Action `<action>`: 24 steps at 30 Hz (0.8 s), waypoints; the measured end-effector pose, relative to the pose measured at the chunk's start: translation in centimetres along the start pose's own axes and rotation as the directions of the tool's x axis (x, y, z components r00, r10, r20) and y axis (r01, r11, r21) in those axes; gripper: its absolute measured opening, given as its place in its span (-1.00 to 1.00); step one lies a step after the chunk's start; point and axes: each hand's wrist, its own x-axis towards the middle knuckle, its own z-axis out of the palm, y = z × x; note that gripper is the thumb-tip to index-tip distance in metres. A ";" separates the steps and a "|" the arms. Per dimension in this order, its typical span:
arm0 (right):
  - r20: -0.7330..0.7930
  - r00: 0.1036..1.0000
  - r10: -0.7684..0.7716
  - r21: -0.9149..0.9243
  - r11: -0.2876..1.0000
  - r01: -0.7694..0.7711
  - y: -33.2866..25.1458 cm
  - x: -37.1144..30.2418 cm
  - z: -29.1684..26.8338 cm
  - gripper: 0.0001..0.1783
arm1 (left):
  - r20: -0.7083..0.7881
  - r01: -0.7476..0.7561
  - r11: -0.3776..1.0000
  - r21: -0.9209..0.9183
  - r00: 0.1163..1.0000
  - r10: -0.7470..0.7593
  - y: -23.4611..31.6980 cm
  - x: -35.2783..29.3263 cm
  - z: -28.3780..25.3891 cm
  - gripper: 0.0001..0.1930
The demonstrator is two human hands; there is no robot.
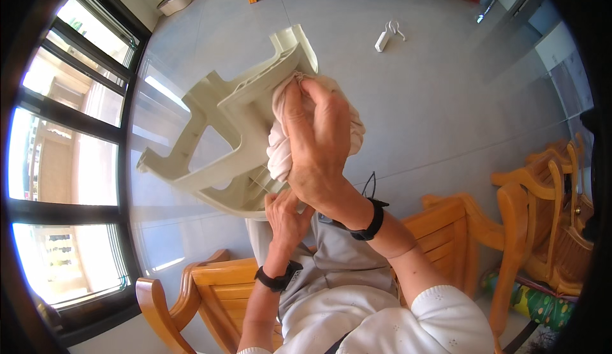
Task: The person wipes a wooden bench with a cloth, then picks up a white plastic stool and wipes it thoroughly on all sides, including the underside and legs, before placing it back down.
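Observation:
A pale green plastic stool point(245, 113) is held up in front of me, tilted, with its legs pointing to the far left and away. My left hand point(287, 217) grips its near edge, fingers bent over the rim and partly hidden by it. A crumpled, off-white cloth point(280, 155) is bunched in my right hand point(322, 140). That hand presses the cloth against the right side of the stool, with the fingers pointing away from me. The cloth and hand hide the part of the stool behind them. Each wrist wears a black band.
I sit on an orange-brown wooden bench point(440, 226). More wooden chairs point(551, 188) stand at the right, beside a green patterned bundle point(542, 303). A small white object with hooks point(382, 40) lies on the grey tiled floor point(433, 111). Black-framed windows point(121, 172) line the left.

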 end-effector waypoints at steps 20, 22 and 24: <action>0.258 0.961 -0.101 0.182 0.982 0.054 5.7 -2.6 -3.8 -0.67 | 0.150 0.062 0.992 0.114 0.986 -0.079 0.8 1.7 -0.5 -0.64; 0.234 0.971 -0.044 0.208 0.978 -0.006 5.8 -1.4 -3.2 -0.63 | 0.148 0.055 0.995 0.088 0.987 -0.068 0.8 1.7 -0.5 -0.64; 0.218 0.976 -0.025 0.195 0.981 -0.019 6.0 0.1 -2.3 -0.59 | 0.167 0.067 0.993 0.093 0.983 -0.082 0.8 1.7 -0.7 -0.64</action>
